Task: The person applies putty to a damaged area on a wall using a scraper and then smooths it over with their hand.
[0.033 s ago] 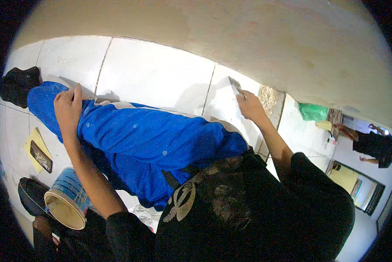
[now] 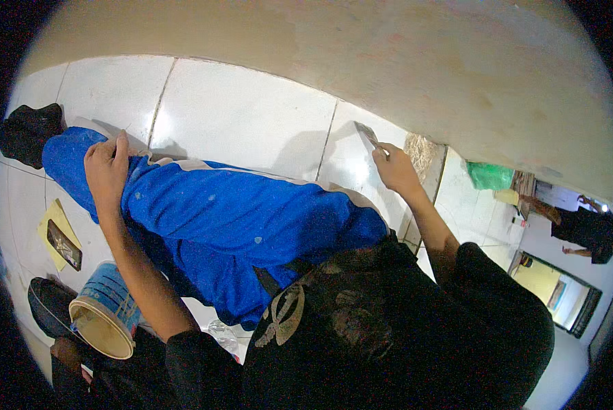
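Observation:
My right hand [image 2: 395, 167] is closed around the handle of a flat, broad-ended grey hand tool [image 2: 365, 131], held out above the white floor tiles near the foot of the wall. Whether its end is bristle or blade is not clear. My left hand [image 2: 106, 167] rests at the lower leg of my blue trousers [image 2: 252, 205], fingers curled and thumb raised. Something dark shows between thumb and fingers, too small to make out. Beside my left forearm, a blue bucket [image 2: 108, 290] with a pale inside leans toward me.
A beige wall [image 2: 388, 55] curves along the far side. A phone [image 2: 64, 244] lies on yellow paper [image 2: 53, 219] at the left. Straw-like material [image 2: 421, 156] and a green bag [image 2: 489, 175] are at the right. Another person [image 2: 583, 232] is at far right.
My right hand has shifted slightly to the right, and the tool in it has turned a little. My left hand stays in place.

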`<state>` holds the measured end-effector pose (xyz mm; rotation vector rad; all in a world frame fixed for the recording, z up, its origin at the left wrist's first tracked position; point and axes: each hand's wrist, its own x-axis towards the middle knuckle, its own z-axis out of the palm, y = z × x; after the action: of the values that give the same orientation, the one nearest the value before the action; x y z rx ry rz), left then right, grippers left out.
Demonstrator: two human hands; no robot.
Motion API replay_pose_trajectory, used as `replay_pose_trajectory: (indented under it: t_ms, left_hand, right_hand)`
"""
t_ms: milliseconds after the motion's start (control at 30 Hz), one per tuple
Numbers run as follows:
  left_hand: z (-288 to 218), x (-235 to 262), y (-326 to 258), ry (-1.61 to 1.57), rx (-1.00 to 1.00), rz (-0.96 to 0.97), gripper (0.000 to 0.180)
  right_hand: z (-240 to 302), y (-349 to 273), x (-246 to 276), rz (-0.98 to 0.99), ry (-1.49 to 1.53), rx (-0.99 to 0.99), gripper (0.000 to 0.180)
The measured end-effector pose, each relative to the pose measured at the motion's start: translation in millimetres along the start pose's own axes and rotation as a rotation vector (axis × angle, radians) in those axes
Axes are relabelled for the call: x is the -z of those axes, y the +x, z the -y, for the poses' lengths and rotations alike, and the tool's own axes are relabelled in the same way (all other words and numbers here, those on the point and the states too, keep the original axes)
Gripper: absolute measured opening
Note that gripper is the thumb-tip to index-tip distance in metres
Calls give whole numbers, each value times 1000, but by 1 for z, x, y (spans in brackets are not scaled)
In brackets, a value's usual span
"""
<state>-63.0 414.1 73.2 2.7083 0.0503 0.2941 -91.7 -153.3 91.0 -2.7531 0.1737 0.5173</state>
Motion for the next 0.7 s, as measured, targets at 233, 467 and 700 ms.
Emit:
replay_pose_trajectory:
  t_ms: [233,467,700]
  left_hand:
    - [1,-2,3,30,29,50,42]
    - [4,-8,2,-34,-15,-9,40]
    - [14,-10,-2,-6,-4,-2,43]
  right_hand:
    - [71,37,-25,-63,264,346,39]
    - [-15,20,-5,-134,131,18,35]
    - [18,-8,6,-111,211,64,34]
